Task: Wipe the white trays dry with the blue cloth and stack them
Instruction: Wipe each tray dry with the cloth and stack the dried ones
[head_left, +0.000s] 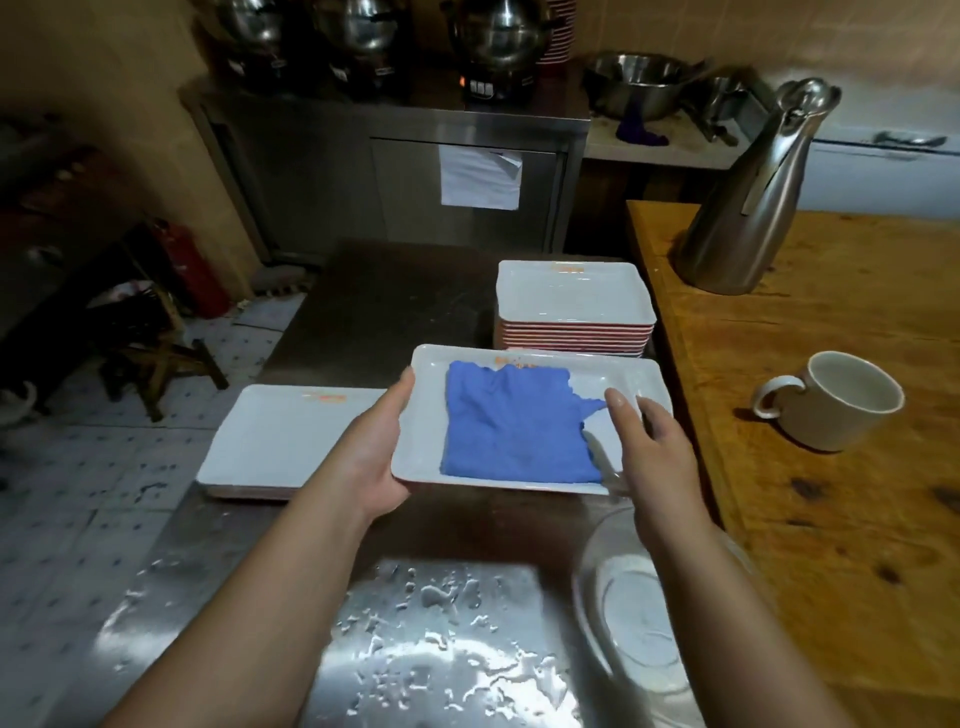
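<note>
Left hand (376, 457) grips left edge of white tray (631, 382), thumb on top of rim, fingers hidden under; prob. to keep tray still and lifted off the wet metal counter (291, 597). Right hand (649, 441) at right end of tray, fingers straight and loose, tips touching inside of tray near the cloth edge; holds nothing, looks set to take the cloth. Blue cloth (511, 423) lies flat in middle of tray, w/ bare white at the sides. Tall stack of trays (574, 299) just behind, far side; prob. the ones to dry. Short stack (280, 441) to the left, near; likely the dry pile. Clear bowl w/ plate inside (639, 623) near right. Mug (831, 400) and steel jug (753, 192) on wood table (857, 571), right, well apart.
</note>
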